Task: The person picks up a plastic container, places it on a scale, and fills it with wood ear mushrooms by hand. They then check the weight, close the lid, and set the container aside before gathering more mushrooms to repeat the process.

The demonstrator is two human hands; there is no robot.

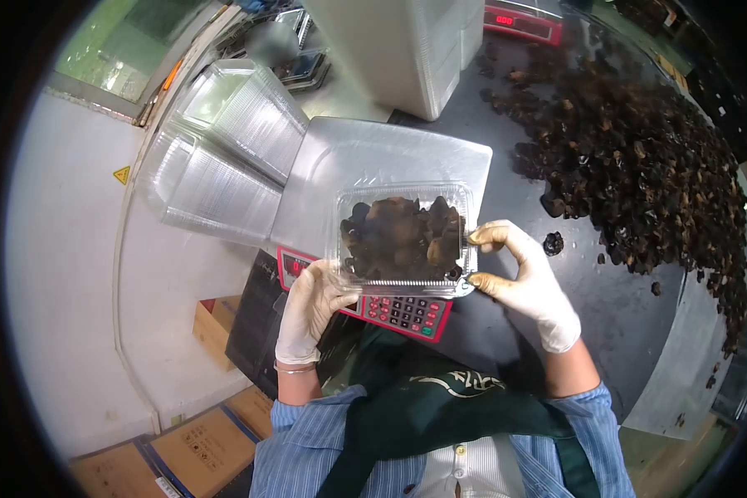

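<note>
A clear plastic clamshell box (334, 241) with its lid down is filled with dark brown, curled pieces that look like wood ear mushrooms (402, 236). My left hand (309, 309), in a whitish glove, grips the box's near left corner. On the right side, my right hand (527, 282) pinches the rim between thumb and fingers; the glove's fingertips are stained brown. Beneath the box is the metal plate of a weighing scale (382, 149). Its red keypad panel (402, 314) shows on the near side, and part of its display is hidden behind my left hand.
A large heap of dark mushrooms (639, 166) covers the table's right side, with a loose piece (554, 243) nearer me. Nested clear boxes (224, 158) stand at left. A tall white stack (398, 50) and another red scale (519, 23) are behind. Cardboard boxes (199, 452) lie below left.
</note>
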